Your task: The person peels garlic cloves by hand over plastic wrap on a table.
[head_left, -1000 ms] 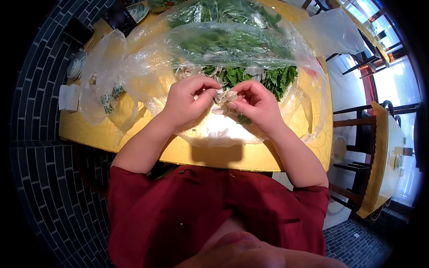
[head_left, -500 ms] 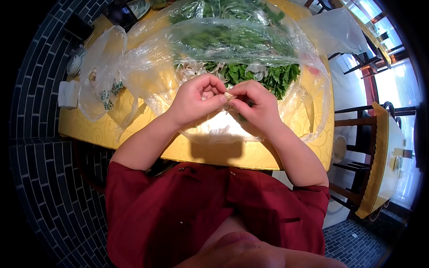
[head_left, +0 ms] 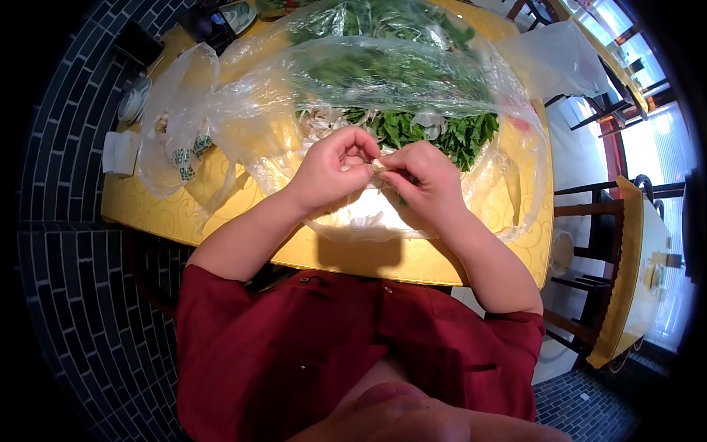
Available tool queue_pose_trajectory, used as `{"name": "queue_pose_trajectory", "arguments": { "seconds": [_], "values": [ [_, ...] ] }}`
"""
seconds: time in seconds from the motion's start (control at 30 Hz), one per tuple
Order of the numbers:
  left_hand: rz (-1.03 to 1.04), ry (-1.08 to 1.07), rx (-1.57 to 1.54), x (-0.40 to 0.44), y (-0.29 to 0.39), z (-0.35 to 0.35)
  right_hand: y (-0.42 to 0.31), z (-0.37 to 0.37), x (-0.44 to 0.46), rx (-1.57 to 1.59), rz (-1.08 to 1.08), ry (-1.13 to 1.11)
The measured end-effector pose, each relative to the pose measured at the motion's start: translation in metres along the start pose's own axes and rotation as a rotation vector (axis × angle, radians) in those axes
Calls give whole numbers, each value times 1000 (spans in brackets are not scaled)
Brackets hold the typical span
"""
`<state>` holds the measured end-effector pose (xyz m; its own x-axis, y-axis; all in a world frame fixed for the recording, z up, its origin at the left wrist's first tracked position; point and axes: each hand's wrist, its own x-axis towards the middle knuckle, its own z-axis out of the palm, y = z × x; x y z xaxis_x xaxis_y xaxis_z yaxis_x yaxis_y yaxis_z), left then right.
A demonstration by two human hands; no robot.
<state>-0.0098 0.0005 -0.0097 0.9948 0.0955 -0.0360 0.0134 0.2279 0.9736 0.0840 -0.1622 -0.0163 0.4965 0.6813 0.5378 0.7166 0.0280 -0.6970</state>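
Note:
Between my two hands, over the near edge of a clear plastic sheet or bag (head_left: 265, 121), is a small pale garlic clove (head_left: 378, 166). My left hand (head_left: 331, 168) pinches it from the left with thumb and forefinger, the other fingers curled. From the right, the thumb and forefinger of my right hand (head_left: 428, 177) pinch the same clove. Just beyond my left hand lies a heap of papery garlic skins (head_left: 321, 121). Leafy green herbs (head_left: 468, 138) spread past my right hand, partly under the plastic. The clove is mostly covered by my fingertips.
A yellow cloth covers the table (head_left: 158, 210). On its left stand a clear bag with green print (head_left: 177, 140), holding pale lumps, a white box (head_left: 120, 153) and stacked dishes (head_left: 132, 103). Another plastic bag (head_left: 552, 59) hangs at the right edge. Chairs and a second table (head_left: 641, 272) are farther right.
Both hands stay together on the clove, with only small finger movements. The whole view has shifted slightly, so the table sits a little lower and farther right.

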Motion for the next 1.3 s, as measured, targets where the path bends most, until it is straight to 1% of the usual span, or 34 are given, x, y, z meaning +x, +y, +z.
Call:
{"name": "queue_pose_trajectory", "arguments": {
  "seconds": [0.2, 0.5, 0.8, 1.0, 1.1, 1.2, 1.3],
  "values": [
    [-25, 12, -37, 0, 1, 3, -1, 0, -1, 5, 38, -13],
    [-29, 19, 35, -1, -3, 1, -1, 1, -1, -10, 42, -6],
    [55, 76, 108, 1, -6, 5, -1, 1, -1, -22, 43, -6],
    [50, 59, 190, 1, -10, -1, -2, 3, -2, 2, 58, -7],
    [20, 66, 79, 0, -5, 4, -4, 1, -2, 37, 114, 7],
    [85, 57, 65, 0, -4, 8, -4, 0, 0, 170, 306, 29],
    [116, 65, 154, 1, -7, 7, 0, -2, 0, 214, 398, 10]
  ]
}}
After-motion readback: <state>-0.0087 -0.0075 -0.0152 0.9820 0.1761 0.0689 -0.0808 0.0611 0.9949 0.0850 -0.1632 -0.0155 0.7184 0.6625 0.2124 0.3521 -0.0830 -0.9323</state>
